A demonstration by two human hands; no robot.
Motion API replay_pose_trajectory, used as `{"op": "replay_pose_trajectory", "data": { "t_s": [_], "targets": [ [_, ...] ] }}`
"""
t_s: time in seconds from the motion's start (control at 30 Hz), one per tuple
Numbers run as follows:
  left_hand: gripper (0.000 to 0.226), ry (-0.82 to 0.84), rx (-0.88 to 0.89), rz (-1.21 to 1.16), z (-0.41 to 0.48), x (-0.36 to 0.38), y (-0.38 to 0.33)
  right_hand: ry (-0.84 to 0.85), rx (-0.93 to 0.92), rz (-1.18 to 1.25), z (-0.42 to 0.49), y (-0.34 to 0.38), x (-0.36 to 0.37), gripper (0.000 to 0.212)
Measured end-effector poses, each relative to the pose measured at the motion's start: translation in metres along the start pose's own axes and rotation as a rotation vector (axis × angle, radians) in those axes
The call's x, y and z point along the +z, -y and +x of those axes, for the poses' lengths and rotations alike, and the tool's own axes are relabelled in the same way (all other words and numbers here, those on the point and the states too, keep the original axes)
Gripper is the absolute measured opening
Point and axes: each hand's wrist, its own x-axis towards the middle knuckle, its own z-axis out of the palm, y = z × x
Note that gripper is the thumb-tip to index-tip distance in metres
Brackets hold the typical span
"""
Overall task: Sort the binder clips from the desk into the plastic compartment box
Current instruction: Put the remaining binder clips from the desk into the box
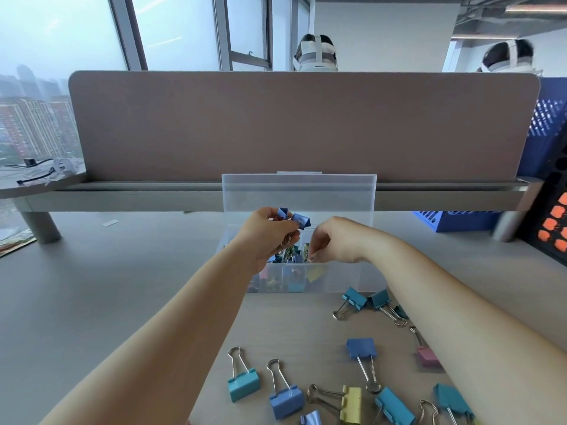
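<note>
Your left hand (270,233) grips blue binder clips (296,219) over the compartment box (343,276) — your right hand (329,243) just beside it, curled downward; its hold cannot be told.

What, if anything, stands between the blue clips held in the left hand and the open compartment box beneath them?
Nothing visible does. The left hand holds the blue clips over the box, whose lid stands open behind. The right hand hangs beside them near the front rim, not underneath.
</note>
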Motion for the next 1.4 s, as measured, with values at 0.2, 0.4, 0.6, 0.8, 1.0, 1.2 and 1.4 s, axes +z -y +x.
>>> {"op": "replay_pose_trajectory", "data": {
  "t_s": [0.2, 0.4, 0.6, 0.8, 1.0, 1.2, 1.4],
  "targets": [
    [0.012, 0.000, -0.003, 0.021, -0.001, 0.001, -0.002, 0.081, 0.128, -0.115, 0.007, 0.003, -0.009, 0.036],
    [0.017, 0.001, -0.002, 0.023, -0.003, 0.003, 0.010, 0.077, 0.239, 0.013, 0.009, 0.000, -0.006, 0.048],
    [0.007, -0.032, 0.003, -0.017, 0.000, 0.002, 0.012, -0.005, 0.182, 0.170, 0.007, 0.001, 0.003, 0.029],
    [0.008, -0.042, -0.004, -0.014, 0.001, 0.003, 0.013, 0.059, 0.136, -0.041, 0.012, 0.014, -0.008, 0.032],
    [0.004, -0.037, 0.005, 0.013, 0.000, 0.003, 0.012, 0.146, 0.139, -0.106, 0.012, 0.007, -0.009, 0.027],
    [0.013, -0.039, 0.016, 0.013, -0.002, 0.004, 0.012, 0.064, 0.085, -0.153, 0.004, 0.002, -0.002, 0.028],
    [0.013, -0.036, 0.014, 0.023, -0.002, 0.004, 0.012, 0.086, 0.090, 0.031, -0.001, -0.002, -0.003, 0.033]
  ]
}}
